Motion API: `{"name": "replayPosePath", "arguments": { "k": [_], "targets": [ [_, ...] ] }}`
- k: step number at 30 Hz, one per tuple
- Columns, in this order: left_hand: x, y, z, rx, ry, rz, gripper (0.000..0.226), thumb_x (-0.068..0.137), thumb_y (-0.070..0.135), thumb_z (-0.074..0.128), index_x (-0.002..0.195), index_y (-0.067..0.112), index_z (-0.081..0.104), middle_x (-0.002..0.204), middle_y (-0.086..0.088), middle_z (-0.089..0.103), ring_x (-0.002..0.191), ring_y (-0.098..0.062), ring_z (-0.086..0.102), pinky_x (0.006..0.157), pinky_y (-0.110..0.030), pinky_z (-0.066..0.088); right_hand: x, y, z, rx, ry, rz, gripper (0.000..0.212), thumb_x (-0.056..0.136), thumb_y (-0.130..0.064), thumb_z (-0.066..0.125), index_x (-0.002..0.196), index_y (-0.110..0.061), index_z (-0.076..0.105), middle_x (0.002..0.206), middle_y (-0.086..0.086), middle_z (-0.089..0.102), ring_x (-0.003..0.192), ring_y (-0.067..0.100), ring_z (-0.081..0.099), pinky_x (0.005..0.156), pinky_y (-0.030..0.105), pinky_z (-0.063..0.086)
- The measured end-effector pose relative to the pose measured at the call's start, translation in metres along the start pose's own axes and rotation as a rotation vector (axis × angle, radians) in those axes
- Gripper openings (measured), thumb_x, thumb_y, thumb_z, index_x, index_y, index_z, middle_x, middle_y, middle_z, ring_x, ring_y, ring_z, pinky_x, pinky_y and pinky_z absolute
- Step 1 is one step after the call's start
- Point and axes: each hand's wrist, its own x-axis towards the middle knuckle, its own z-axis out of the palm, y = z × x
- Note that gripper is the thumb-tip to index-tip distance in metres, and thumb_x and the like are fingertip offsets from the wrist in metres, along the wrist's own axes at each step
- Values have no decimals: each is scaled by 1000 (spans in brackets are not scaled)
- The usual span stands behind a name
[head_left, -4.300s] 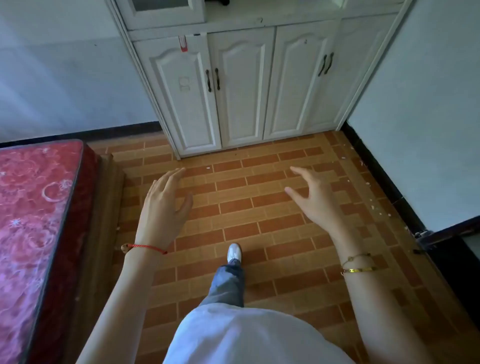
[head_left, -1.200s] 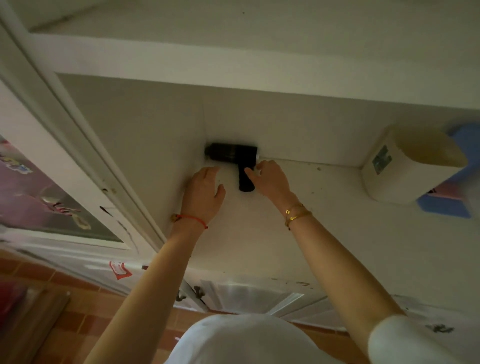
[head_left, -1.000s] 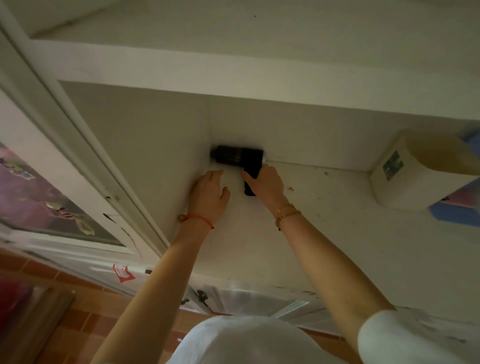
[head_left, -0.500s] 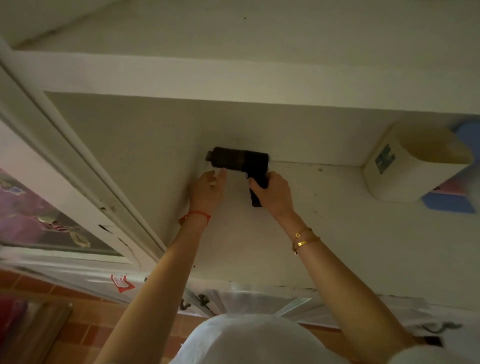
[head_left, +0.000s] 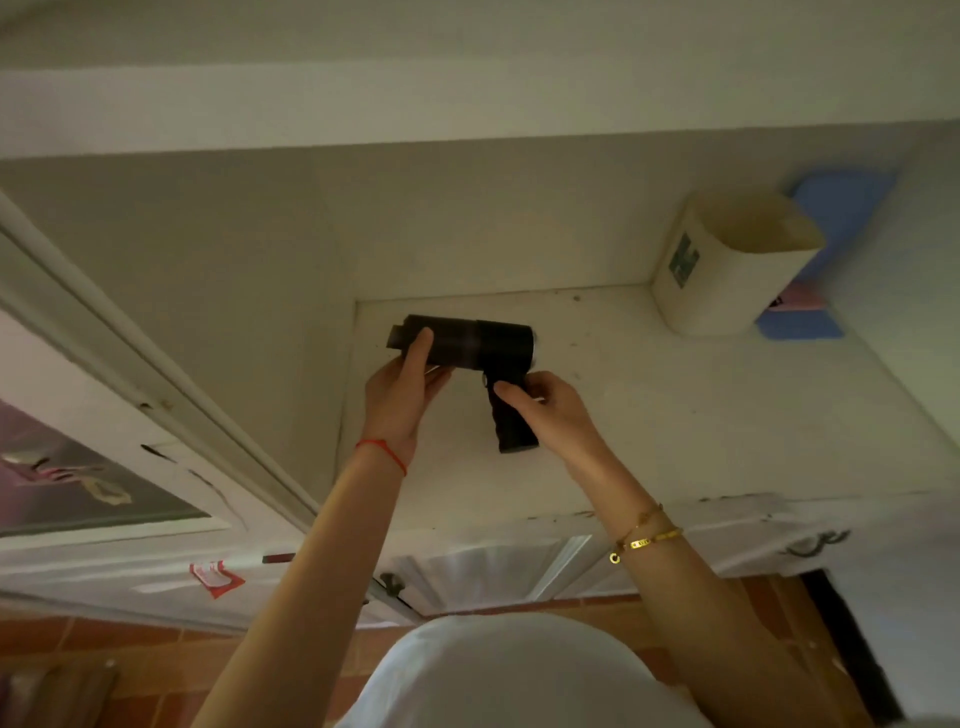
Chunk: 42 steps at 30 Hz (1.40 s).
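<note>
Two hands share one hold at the middle of the view. Well to the left of that hold and lower, a white-framed glass cabinet door (head_left: 78, 483) shows a pinkish reflection. A red-and-white paper sticker (head_left: 215, 578) sits on the white cabinet front below it.

Nearer in, the left hand (head_left: 402, 395), with a red string bracelet (head_left: 382, 449) at its wrist, reaches up from beneath. Its fingers are curled round the left end of the barrel of a black pistol-shaped plastic device (head_left: 478, 345), and the forefinger lies across the barrel's front. The barrel lies level with its narrower mouth pointing left, and the handle comes down toward the person from its right end.

The right hand (head_left: 548, 413), with gold metal bracelets (head_left: 644, 535) on its wrist, pinches the top of that handle between thumb and curled fingers, just under the barrel. The handle's lower end sticks out free.

The device is over the back left corner of a white painted wooden shelf (head_left: 701, 415), close to the side wall. Whether it touches the shelf I cannot tell.

Well to the right of the hold and farther back, a cream plastic open-topped bin (head_left: 727, 280) with a small dark-green label stands upright against the back wall. Farther right, a blue flat object (head_left: 841, 208) shows behind the bin, partly hidden.
</note>
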Motion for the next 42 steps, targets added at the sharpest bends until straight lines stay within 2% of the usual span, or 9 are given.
{"name": "replayPosePath", "arguments": {
  "k": [2, 6, 14, 22, 29, 35, 39, 42],
  "targets": [
    [-7, -2, 4, 10, -33, -11, 25, 98, 34, 61, 114, 14, 64, 119, -9, 69, 110, -15, 68, 89, -23, 55, -10, -1, -7, 204, -80, 92, 20, 92, -28, 65, 104, -11, 66, 93, 3, 71, 78, 9, 70, 64, 15, 52],
    [-21, -10, 12, 54, -105, -48, 27, 98, 35, 61, 115, 15, 65, 120, -9, 70, 112, -17, 68, 92, -25, 55, -24, 10, -17, 497, -183, 254, 22, 91, -24, 65, 107, -9, 67, 90, 4, 69, 80, 16, 65, 78, 28, 52],
    [-49, -24, 25, 77, -213, -143, 36, 97, 33, 62, 124, 9, 63, 120, -10, 70, 111, -18, 68, 97, -30, 55, -61, 33, -32, 676, -156, 335, 12, 90, -20, 63, 96, -10, 67, 81, 3, 65, 74, 16, 61, 75, 28, 49],
    [-88, -47, 66, 194, -481, -239, 25, 97, 33, 61, 112, 13, 67, 113, -9, 73, 105, -15, 72, 94, -28, 56, -120, 66, -73, 836, 31, 288, 8, 92, -18, 57, 93, -11, 60, 78, 3, 59, 66, 14, 58, 67, 25, 49],
    [-135, -89, 118, 335, -733, -307, 35, 97, 34, 61, 121, 10, 66, 114, -8, 74, 106, -14, 72, 93, -27, 56, -197, 106, -116, 974, 227, 237, 10, 91, -19, 58, 96, -11, 61, 79, 3, 57, 71, 15, 55, 73, 27, 46],
    [-202, -137, 169, 408, -967, -341, 36, 98, 36, 58, 125, 12, 65, 116, -5, 74, 110, -13, 70, 94, -25, 56, -281, 142, -162, 1060, 396, 216, 23, 79, -20, 69, 99, -11, 61, 84, 4, 60, 74, 16, 57, 72, 27, 49],
    [-260, -166, 203, 431, -1069, -409, 31, 98, 36, 58, 118, 13, 67, 109, -5, 77, 103, -13, 73, 85, -23, 58, -344, 166, -196, 1074, 498, 213, 20, 80, -22, 66, 98, -13, 61, 84, 3, 62, 74, 15, 58, 73, 28, 48],
    [-302, -185, 227, 426, -1109, -472, 32, 98, 35, 58, 118, 11, 66, 101, -4, 78, 97, -15, 75, 74, -20, 58, -380, 187, -224, 1113, 526, 223, 24, 76, -24, 71, 96, -13, 64, 84, 3, 62, 75, 16, 58, 75, 29, 48]
  ]
}}
